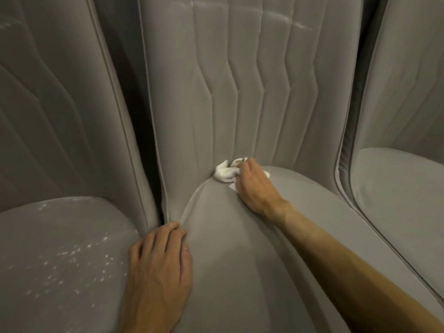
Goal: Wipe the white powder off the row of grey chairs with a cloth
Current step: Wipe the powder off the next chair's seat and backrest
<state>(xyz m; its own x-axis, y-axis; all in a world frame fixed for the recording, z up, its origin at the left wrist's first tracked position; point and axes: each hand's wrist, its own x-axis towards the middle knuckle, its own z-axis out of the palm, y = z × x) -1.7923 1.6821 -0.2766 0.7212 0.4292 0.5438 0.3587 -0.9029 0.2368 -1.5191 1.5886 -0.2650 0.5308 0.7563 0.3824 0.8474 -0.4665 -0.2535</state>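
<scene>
The crumpled white cloth (224, 173) lies in the crease where the middle grey chair (252, 272) meets its backrest, gripped by my right hand (254, 186), fingers seemingly curled round it, while my left hand (161, 260) rests flat, fingers relaxed, on the seat's edge beside white powder (72, 258) speckling the left chair (36, 296).

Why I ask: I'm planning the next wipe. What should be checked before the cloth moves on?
1. Cloth in grip: right hand holds the cloth. Ok.
2. Cloth contact: it lies in the crease between middle seat and middle backrest. Ok.
3. Brace: left hand rests on the middle seat's left edge. Ok.
4. Middle seat: no powder visible; under the hands, cannot tell.
5. Middle backrest: white streaks near its top. Not ok.
6. Left seat: scattered powder specks. Not ok.
</scene>
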